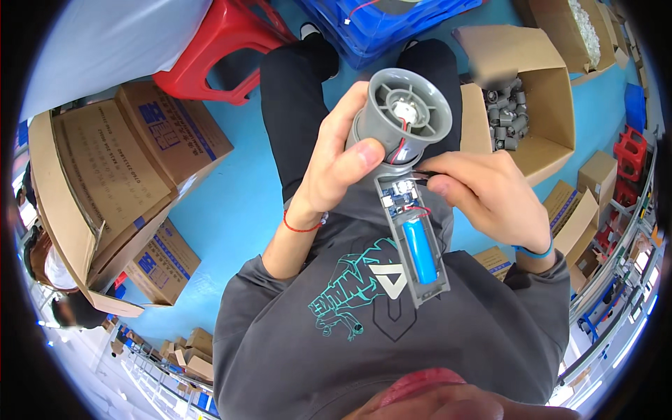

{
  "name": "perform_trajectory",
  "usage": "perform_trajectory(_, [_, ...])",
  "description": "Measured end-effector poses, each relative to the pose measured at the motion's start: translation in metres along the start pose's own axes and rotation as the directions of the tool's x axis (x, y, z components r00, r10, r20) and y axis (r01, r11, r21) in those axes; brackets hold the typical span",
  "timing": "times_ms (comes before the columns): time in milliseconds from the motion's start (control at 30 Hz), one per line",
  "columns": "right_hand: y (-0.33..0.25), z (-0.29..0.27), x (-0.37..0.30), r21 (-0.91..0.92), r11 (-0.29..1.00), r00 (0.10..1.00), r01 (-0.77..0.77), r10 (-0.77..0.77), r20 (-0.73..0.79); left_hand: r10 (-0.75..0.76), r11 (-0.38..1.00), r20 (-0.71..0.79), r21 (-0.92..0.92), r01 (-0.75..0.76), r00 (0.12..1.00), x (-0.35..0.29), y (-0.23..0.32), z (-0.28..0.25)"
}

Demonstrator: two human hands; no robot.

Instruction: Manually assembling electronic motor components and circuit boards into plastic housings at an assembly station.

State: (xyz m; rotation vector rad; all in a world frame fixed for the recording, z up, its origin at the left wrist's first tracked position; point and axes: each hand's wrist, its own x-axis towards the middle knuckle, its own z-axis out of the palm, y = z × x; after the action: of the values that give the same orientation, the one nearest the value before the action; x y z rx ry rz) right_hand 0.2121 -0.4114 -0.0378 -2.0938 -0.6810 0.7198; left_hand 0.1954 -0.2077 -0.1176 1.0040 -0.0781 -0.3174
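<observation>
My left hand (341, 159) is wrapped round the grey round head of a small handheld fan (381, 129), thumb on its near side. The fan's ribbed opening faces up, with a white part at its hub and red and dark wires inside. Its handle hangs toward my chest with the casing uncovered, showing a small blue circuit board (402, 199), a red wire and a blue cylindrical battery (420, 249). At the neck between head and handle, my right hand (493, 192) pinches a thin dark tool (424, 174), mostly hidden by the fingers.
To the right, an open carton (553, 115) holds several grey parts. A blue plastic crate (392, 31) and a red stool (213, 52) stand beyond my legs. Large open cartons (112, 168) are on the left, on the blue floor (203, 224). More boxes and red stools line the right side.
</observation>
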Motion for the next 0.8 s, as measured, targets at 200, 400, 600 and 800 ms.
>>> perform_trajectory(200, [-0.004, 0.004, 0.007, -0.042, 0.999, 0.999, 0.022, -0.024, -0.040, -0.019, 1.000, -0.021, 0.013, 0.019, 1.000, -0.003, -0.005, -0.005])
perform_trajectory(400, [-0.009, 0.001, 0.007, -0.141, 0.990, 1.000, -0.030, 0.028, -0.011, -0.008, 1.000, -0.041, 0.010, 0.008, 0.999, -0.003, -0.008, -0.003])
perform_trajectory(600, [-0.026, -0.004, 0.008, -0.275, 0.957, 0.996, -0.091, 0.092, -0.008, 0.058, 0.998, -0.016, 0.041, -0.057, 0.998, -0.001, -0.013, -0.002])
perform_trajectory(800, [-0.028, -0.003, 0.009, -0.379, 0.920, 0.995, -0.098, 0.086, -0.049, 0.041, 0.997, -0.058, 0.061, -0.037, 0.997, 0.000, -0.016, 0.000])
